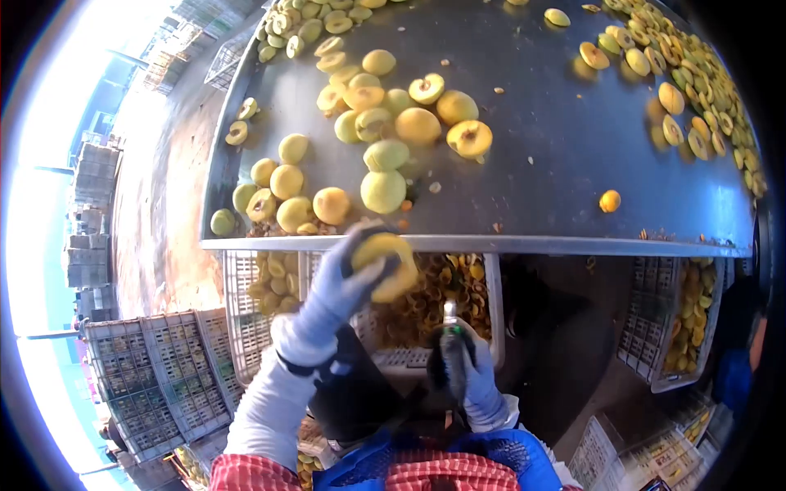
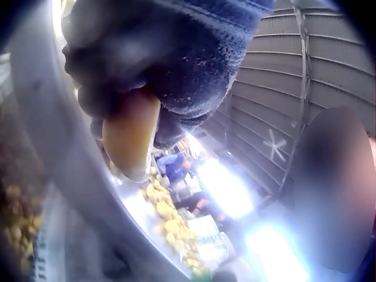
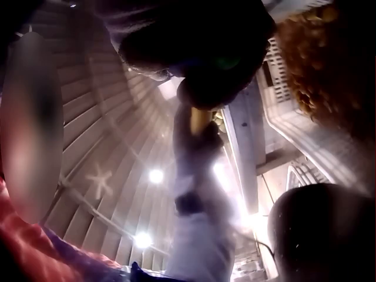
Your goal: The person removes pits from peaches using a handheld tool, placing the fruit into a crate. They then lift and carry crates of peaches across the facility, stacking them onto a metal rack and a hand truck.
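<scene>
In the head view my gloved left hand [image 1: 340, 282] holds a yellow peach half [image 1: 399, 277] just below the table's near edge, fingers and thumb curled round it. Its pale cut edge shows in the left wrist view, where the peach half [image 2: 130, 138] sticks out beneath the dark-looking glove [image 2: 170, 59]. Lower and to the right, my gloved right hand [image 1: 483, 389] grips a dark-handled tool [image 1: 453, 348] with a short metal tip pointing up; the tip's exact shape is blurred. The right wrist view has the right hand [image 3: 200, 47] in deep shadow.
A dark metal table [image 1: 524, 172] with a raised rim carries loose peaches and halves, heaped at right. Beneath the rim stand a white crate [image 1: 498, 307] of brown scraps, with peach halves at its left, and another crate [image 1: 647, 327] at right. Stacked crates [image 1: 155, 385] stand left.
</scene>
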Demonstrator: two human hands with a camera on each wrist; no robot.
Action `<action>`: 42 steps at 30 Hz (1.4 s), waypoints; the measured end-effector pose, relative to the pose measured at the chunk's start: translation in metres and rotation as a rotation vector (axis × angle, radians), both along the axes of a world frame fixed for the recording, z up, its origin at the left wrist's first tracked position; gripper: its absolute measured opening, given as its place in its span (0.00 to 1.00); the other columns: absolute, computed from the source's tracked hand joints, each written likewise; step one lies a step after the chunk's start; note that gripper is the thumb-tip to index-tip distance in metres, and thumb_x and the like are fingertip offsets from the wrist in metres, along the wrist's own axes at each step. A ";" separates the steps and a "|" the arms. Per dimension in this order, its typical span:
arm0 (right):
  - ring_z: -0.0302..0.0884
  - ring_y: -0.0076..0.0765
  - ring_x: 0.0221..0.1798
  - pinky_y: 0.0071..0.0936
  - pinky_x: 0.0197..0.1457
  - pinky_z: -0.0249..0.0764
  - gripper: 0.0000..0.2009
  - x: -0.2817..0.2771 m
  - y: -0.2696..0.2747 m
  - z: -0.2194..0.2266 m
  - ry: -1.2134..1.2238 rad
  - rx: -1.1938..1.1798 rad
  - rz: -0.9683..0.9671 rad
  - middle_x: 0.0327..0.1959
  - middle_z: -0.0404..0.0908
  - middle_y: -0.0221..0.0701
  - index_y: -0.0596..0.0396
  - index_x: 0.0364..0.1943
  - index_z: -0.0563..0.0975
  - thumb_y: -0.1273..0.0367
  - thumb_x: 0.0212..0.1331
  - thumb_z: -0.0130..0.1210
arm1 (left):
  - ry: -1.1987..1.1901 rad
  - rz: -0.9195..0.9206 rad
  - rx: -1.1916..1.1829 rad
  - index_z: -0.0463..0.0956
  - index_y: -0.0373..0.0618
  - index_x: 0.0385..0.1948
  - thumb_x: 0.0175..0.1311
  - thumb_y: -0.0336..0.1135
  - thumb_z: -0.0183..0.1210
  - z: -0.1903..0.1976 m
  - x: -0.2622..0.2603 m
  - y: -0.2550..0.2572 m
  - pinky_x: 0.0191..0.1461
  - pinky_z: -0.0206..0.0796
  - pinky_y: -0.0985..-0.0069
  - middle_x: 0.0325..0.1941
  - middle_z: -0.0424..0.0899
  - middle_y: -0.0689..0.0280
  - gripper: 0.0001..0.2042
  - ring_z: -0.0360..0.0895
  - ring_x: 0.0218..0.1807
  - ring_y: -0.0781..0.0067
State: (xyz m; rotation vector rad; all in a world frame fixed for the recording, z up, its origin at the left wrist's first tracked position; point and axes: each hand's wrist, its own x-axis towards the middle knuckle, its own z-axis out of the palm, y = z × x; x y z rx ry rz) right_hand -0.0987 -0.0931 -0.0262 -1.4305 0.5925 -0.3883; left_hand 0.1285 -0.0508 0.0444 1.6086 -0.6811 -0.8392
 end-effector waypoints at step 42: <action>0.61 0.23 0.16 0.23 0.15 0.60 0.22 -0.028 0.010 0.002 -0.429 1.645 0.468 0.19 0.65 0.24 0.47 0.42 0.72 0.45 0.65 0.39 | -1.184 0.444 0.756 0.71 0.37 0.49 0.61 0.43 0.59 -0.008 0.028 0.201 0.45 0.72 0.65 0.42 0.78 0.49 0.21 0.77 0.42 0.53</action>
